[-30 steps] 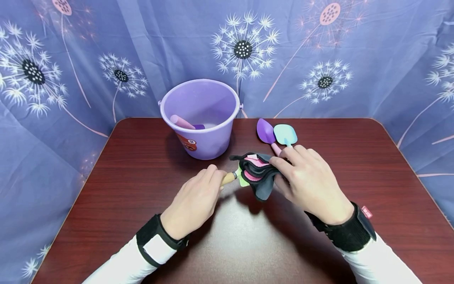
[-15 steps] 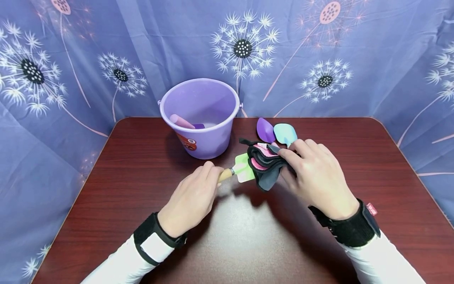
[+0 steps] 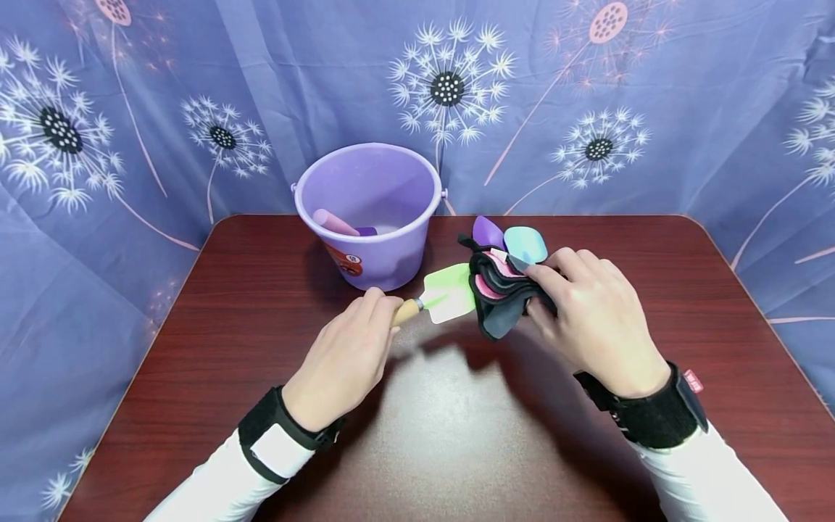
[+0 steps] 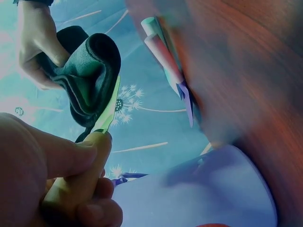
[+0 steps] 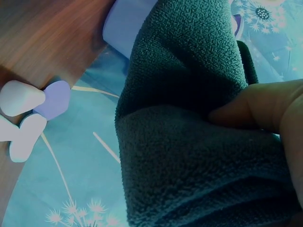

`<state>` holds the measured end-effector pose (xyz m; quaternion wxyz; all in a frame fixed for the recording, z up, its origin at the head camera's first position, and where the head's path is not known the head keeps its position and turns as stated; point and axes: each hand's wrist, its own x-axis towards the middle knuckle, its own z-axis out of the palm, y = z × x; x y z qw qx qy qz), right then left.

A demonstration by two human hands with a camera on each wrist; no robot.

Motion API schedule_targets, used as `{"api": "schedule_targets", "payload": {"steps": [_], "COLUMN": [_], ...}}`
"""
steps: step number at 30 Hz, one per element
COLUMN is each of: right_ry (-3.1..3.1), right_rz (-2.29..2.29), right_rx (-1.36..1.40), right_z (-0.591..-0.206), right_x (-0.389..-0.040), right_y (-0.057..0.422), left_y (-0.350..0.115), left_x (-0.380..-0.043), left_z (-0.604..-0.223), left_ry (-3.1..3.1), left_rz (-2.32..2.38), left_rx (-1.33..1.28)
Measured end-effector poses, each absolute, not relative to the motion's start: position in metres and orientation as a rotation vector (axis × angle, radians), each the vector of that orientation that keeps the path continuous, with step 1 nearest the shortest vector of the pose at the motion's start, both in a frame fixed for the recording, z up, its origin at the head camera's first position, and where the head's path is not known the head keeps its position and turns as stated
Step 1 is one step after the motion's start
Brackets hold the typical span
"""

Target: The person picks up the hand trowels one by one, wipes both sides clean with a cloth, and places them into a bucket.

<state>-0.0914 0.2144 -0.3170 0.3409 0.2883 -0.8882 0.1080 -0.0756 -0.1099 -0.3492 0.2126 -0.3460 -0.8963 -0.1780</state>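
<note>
My left hand point(image 3: 346, 355) grips the wooden handle point(image 4: 78, 177) of a small trowel, whose light green and white blade point(image 3: 448, 292) points right. The fingers and thumb curl round the handle in the left wrist view. My right hand point(image 3: 593, 319) pinches a folded dark grey cloth point(image 3: 505, 312) with black edging and pink layers. In the right wrist view the thumb presses into the fleecy cloth point(image 5: 189, 156). One edge of the cloth covers the blade's tip. Both are held above the table.
A purple bucket point(image 3: 391, 264) stands at the back left of the brown table point(image 3: 228, 304), with a pink-handled purple tool point(image 3: 335, 223) inside. Behind the cloth lie a purple shovel point(image 3: 486, 231) and a light blue shovel point(image 3: 525, 245). A blue dandelion-print curtain point(image 3: 326, 80) hangs behind.
The cloth in my right hand has moved right and away from me along the blade, uncovering more of it. My left hand has shifted slightly left and away with the trowel.
</note>
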Motion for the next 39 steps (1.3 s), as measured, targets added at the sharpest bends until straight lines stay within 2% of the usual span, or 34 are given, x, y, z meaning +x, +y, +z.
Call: {"api": "schedule_targets", "payload": {"steps": [22,29,39], "right_ry": [-2.313,-2.299,-2.299], "right_rz": [0.292,0.325,0.324], "right_rx": [0.778,0.81,0.892], "right_z": [-0.318,-0.318,-0.312], "right_x": [-0.092,-0.09,-0.086], "right_y": [0.215,0.209,0.205], "left_y": [-0.113,-0.111,-0.113], "left_x": [-0.077,-0.076,-0.077], "left_z": [-0.345,-0.346,-0.345], "left_ry": [-2.49,-2.571,-2.75], "left_rz": [-0.618,-0.813,-1.331], "left_rx": [-0.864,-0.786,-0.701]}}
